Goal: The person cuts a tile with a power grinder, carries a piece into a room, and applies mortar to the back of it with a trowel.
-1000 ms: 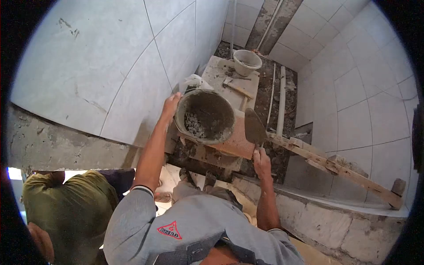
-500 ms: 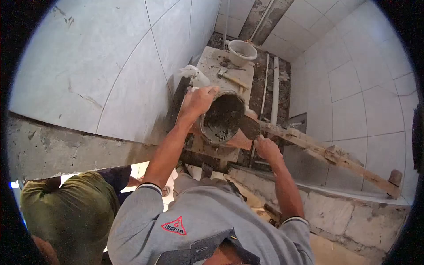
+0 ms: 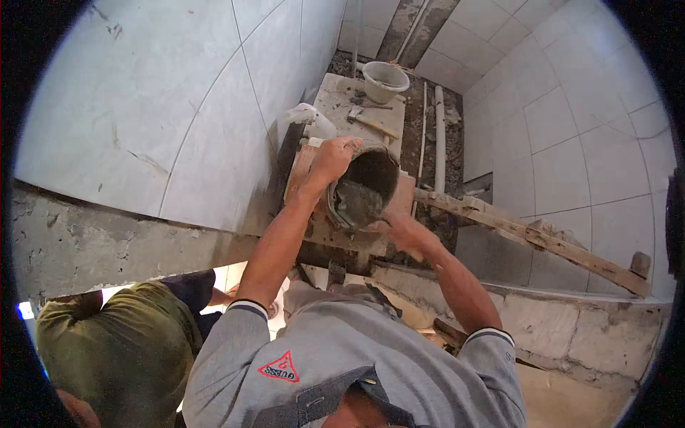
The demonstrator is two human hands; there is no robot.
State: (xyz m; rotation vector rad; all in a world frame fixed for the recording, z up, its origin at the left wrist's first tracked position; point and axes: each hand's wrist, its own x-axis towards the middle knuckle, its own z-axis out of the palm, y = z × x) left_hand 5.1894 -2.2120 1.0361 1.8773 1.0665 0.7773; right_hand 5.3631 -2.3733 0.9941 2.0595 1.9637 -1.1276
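My left hand [image 3: 334, 161] is closed on the upper left rim of a mortar-smeared bucket [image 3: 377, 165]. The bucket tips toward me, so its dark inside shows. My right hand [image 3: 407, 232] is closed at the lower right of the rim, around the handle of a trowel [image 3: 361, 204]. The trowel's blade reaches into the bucket, among wet grey mortar, and its edges are hard to make out. Under and beside the bucket lie reddish tiles [image 3: 405, 191].
Behind the bucket, a hammer [image 3: 371, 121] and a pale tub [image 3: 385, 80] rest on a board. A white plastic bag [image 3: 314, 120] lies at left. White pipe [image 3: 439, 135] runs along the right. A wooden batten [image 3: 542, 239] slants across. Another person [image 3: 121, 349] is at lower left.
The trowel has moved left from outside the bucket's right rim into the bucket. My right hand has followed it left, close to the rim. My left hand keeps its hold.
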